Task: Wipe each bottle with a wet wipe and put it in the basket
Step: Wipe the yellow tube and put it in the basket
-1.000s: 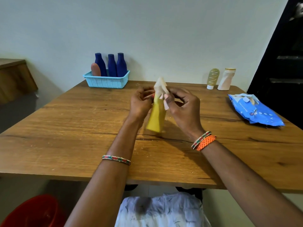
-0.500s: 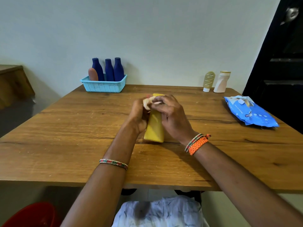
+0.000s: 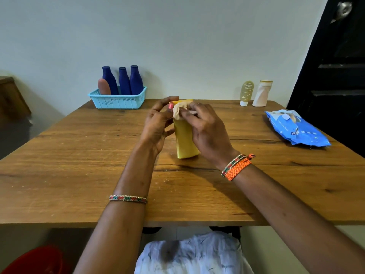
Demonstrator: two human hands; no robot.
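Here, wiping a yellow bottle (image 3: 185, 139).
Left hand (image 3: 158, 125) curled round bottle; right hand (image 3: 207, 131) pinching wet wipe (image 3: 180, 110) on top.

A plain pale wall (image 3: 197, 46) stood behind a wooden table (image 3: 59, 165) with a dark crack running across its grain. A black door (image 3: 339, 76) with a metal knob (image 3: 343, 8) filled the right side, and a wooden ledge (image 3: 9, 93) jutted in at left.
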